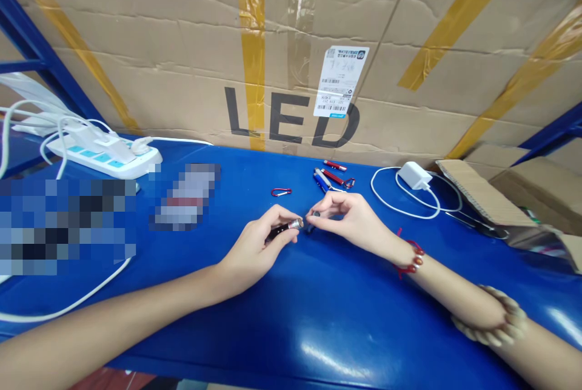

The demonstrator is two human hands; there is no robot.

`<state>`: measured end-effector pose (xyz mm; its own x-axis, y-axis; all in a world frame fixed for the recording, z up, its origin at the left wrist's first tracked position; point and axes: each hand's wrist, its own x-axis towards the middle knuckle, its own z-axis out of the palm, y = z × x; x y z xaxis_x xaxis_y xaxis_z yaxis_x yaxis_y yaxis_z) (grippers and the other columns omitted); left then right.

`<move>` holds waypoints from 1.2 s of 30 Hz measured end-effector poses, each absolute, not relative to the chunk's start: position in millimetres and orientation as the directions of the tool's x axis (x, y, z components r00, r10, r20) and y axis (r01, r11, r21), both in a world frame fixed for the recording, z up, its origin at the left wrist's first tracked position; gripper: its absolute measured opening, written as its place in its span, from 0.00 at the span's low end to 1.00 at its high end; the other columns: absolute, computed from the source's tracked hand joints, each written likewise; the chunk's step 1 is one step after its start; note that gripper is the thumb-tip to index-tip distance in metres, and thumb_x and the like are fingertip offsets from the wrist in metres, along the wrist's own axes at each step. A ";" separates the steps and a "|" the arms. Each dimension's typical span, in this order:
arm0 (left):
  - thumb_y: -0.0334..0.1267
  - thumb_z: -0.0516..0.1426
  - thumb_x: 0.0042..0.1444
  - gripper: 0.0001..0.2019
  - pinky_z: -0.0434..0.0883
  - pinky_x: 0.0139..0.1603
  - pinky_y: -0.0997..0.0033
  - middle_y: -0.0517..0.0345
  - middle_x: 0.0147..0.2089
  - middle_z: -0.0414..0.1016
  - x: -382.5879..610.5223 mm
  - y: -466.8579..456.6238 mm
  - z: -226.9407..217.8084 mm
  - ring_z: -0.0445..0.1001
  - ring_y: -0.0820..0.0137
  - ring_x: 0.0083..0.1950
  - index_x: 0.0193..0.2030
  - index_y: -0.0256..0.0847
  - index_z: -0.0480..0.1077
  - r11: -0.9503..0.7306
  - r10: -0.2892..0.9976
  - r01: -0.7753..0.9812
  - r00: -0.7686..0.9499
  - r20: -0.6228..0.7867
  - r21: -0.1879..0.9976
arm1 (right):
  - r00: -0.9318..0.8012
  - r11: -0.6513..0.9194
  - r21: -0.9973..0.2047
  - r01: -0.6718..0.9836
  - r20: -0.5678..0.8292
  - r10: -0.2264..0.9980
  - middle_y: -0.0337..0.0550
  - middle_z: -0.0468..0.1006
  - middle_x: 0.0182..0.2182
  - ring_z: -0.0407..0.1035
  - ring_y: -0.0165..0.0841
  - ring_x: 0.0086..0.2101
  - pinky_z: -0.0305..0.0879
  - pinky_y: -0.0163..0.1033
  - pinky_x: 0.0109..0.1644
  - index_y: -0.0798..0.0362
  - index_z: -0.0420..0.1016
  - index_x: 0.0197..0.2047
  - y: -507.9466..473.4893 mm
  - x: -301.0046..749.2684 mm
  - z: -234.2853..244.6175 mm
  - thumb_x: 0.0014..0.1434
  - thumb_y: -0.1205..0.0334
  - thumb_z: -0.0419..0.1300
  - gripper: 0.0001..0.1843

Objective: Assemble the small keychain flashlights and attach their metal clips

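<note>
My left hand [254, 250] is closed around a small black pen-style flashlight [295, 224], whose silver, threaded-looking end points to the right. Just across from that end, my right hand [357, 219] pinches a small dark cap-like piece [314, 218] between thumb and fingers. A narrow gap separates the two parts. Behind my hands a red carabiner [280, 191] lies on the blue table [254, 335]. Farther right are a blue and silver mini flashlight [321, 180], a red one [333, 177] with a carabiner [349, 183], and another red one [335, 165].
A large cardboard box [182, 44] marked LED walls off the back. On the left are a white power strip [109, 156] with cables and a pixelated phone-like object [186, 196]. A white charger [414, 176] with its looped cable and a cardboard piece [486, 193] lie at right.
</note>
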<state>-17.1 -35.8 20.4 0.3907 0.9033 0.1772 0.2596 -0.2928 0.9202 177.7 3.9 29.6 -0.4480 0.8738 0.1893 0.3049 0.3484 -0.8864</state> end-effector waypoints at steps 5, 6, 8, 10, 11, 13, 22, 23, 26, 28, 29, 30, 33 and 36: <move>0.35 0.50 0.59 0.06 0.65 0.36 0.78 0.61 0.32 0.70 -17.2 -34.9 20.2 0.69 0.74 0.35 0.41 0.39 0.64 -0.318 0.889 0.248 0.414 0.196 0.915 | -0.419 0.111 -0.988 0.106 0.057 0.906 0.34 0.73 0.18 0.68 0.25 0.20 0.65 0.30 0.26 0.56 0.69 0.29 3.0 174.5 29.9 0.45 0.61 0.66 0.11; 0.35 0.50 0.58 0.06 0.65 0.35 0.78 0.61 0.32 0.70 -17.0 -34.7 20.3 0.69 0.74 0.35 0.41 0.39 0.64 -0.315 0.892 0.251 0.409 0.195 0.916 | -0.404 0.087 -0.993 0.083 0.046 0.913 0.34 0.73 0.17 0.68 0.24 0.20 0.64 0.30 0.26 0.56 0.71 0.30 3.0 174.0 30.1 0.45 0.61 0.66 0.11; 0.35 0.50 0.58 0.06 0.65 0.35 0.78 0.61 0.31 0.70 -16.9 -34.8 20.6 0.69 0.75 0.34 0.41 0.38 0.64 -0.310 0.896 0.255 0.400 0.192 0.916 | -0.377 0.064 -0.997 0.050 0.040 0.925 0.34 0.74 0.20 0.67 0.23 0.21 0.64 0.29 0.27 0.56 0.74 0.31 2.9 173.7 30.3 0.45 0.61 0.66 0.10; 0.35 0.50 0.58 0.06 0.65 0.35 0.78 0.61 0.31 0.69 -17.3 -35.3 20.9 0.69 0.74 0.34 0.41 0.38 0.64 -0.310 0.897 0.255 0.399 0.192 0.916 | -0.362 0.060 -0.998 0.035 0.043 0.931 0.36 0.76 0.24 0.68 0.23 0.24 0.65 0.30 0.30 0.55 0.76 0.34 2.5 174.0 30.4 0.45 0.61 0.66 0.10; 0.35 0.49 0.59 0.06 0.65 0.35 0.78 0.61 0.31 0.69 -17.6 -35.6 21.0 0.69 0.74 0.34 0.40 0.38 0.64 -0.311 0.896 0.257 0.401 0.192 0.915 | -0.362 0.062 -0.997 0.036 0.045 0.931 0.37 0.77 0.26 0.69 0.24 0.25 0.66 0.30 0.32 0.54 0.77 0.35 1.9 174.0 30.6 0.46 0.61 0.66 0.11; 0.35 0.49 0.59 0.06 0.65 0.35 0.77 0.61 0.30 0.69 -18.3 -35.9 21.0 0.69 0.74 0.34 0.41 0.38 0.64 -0.318 0.895 0.265 0.401 0.196 0.910 | -0.368 0.078 -0.996 0.050 0.054 0.928 0.38 0.78 0.30 0.70 0.25 0.29 0.67 0.31 0.36 0.52 0.77 0.38 -0.1 173.6 31.7 0.48 0.62 0.65 0.11; 0.36 0.49 0.59 0.07 0.65 0.35 0.77 0.61 0.30 0.69 -16.3 -34.1 20.7 0.69 0.74 0.34 0.40 0.38 0.65 -0.341 0.889 0.289 0.408 0.207 0.895 | -0.424 0.147 -0.987 0.062 0.107 0.899 0.41 0.78 0.37 0.72 0.29 0.37 0.68 0.35 0.44 0.52 0.76 0.40 -9.0 167.7 41.3 0.52 0.62 0.61 0.11; 0.36 0.49 0.59 0.07 0.65 0.35 0.77 0.61 0.30 0.69 -16.1 -34.2 20.7 0.69 0.74 0.34 0.40 0.38 0.65 -0.338 0.890 0.287 0.408 0.205 0.896 | -0.429 0.132 -0.990 0.044 0.101 0.898 0.40 0.78 0.37 0.72 0.29 0.37 0.68 0.35 0.44 0.52 0.76 0.39 -8.6 167.8 40.6 0.51 0.63 0.62 0.10; 0.35 0.50 0.58 0.07 0.66 0.35 0.78 0.60 0.31 0.70 -16.2 -35.7 20.6 0.70 0.74 0.34 0.40 0.38 0.65 -0.331 0.890 0.280 0.409 0.200 0.901 | -0.472 0.095 -0.995 -0.007 0.087 0.877 0.38 0.79 0.35 0.73 0.28 0.36 0.69 0.33 0.43 0.51 0.76 0.39 -6.5 170.0 37.6 0.50 0.64 0.63 0.10; 0.35 0.50 0.57 0.07 0.66 0.35 0.78 0.60 0.31 0.71 -16.4 -36.8 20.4 0.70 0.74 0.33 0.40 0.38 0.66 -0.337 0.887 0.282 0.414 0.203 0.898 | -0.486 0.092 -0.996 -0.016 0.089 0.869 0.37 0.78 0.34 0.73 0.28 0.36 0.69 0.33 0.43 0.51 0.76 0.38 -4.9 172.2 37.0 0.50 0.65 0.63 0.10; 0.35 0.51 0.57 0.06 0.66 0.35 0.78 0.59 0.32 0.71 -16.5 -37.1 20.1 0.70 0.74 0.34 0.40 0.38 0.66 -0.343 0.887 0.285 0.413 0.208 0.895 | -0.487 0.095 -0.995 -0.010 0.088 0.869 0.37 0.78 0.33 0.73 0.28 0.36 0.69 0.33 0.42 0.51 0.76 0.38 -4.2 173.3 37.5 0.49 0.66 0.64 0.10; 0.35 0.51 0.57 0.06 0.66 0.35 0.78 0.59 0.32 0.72 -16.7 -37.2 19.8 0.70 0.74 0.34 0.39 0.38 0.66 -0.350 0.887 0.289 0.408 0.216 0.891 | -0.491 0.092 -0.996 -0.001 0.081 0.867 0.37 0.79 0.33 0.73 0.28 0.35 0.69 0.33 0.42 0.52 0.76 0.38 -3.8 174.1 38.5 0.48 0.66 0.64 0.11; 0.35 0.51 0.57 0.06 0.66 0.34 0.78 0.59 0.33 0.73 -17.0 -36.2 18.5 0.71 0.74 0.33 0.39 0.38 0.66 -0.375 0.888 0.302 0.387 0.247 0.876 | -0.535 0.067 -0.997 0.034 0.039 0.844 0.38 0.79 0.32 0.73 0.28 0.34 0.69 0.32 0.41 0.53 0.76 0.37 -3.8 175.4 43.3 0.48 0.66 0.64 0.11; 0.35 0.51 0.57 0.05 0.66 0.34 0.78 0.59 0.33 0.73 -17.1 -35.0 17.8 0.71 0.74 0.33 0.38 0.38 0.66 -0.404 0.881 0.301 0.383 0.279 0.863 | -0.573 0.082 -0.994 0.070 0.028 0.819 0.38 0.79 0.32 0.73 0.28 0.34 0.69 0.31 0.39 0.54 0.76 0.36 -4.8 175.4 46.9 0.48 0.66 0.64 0.09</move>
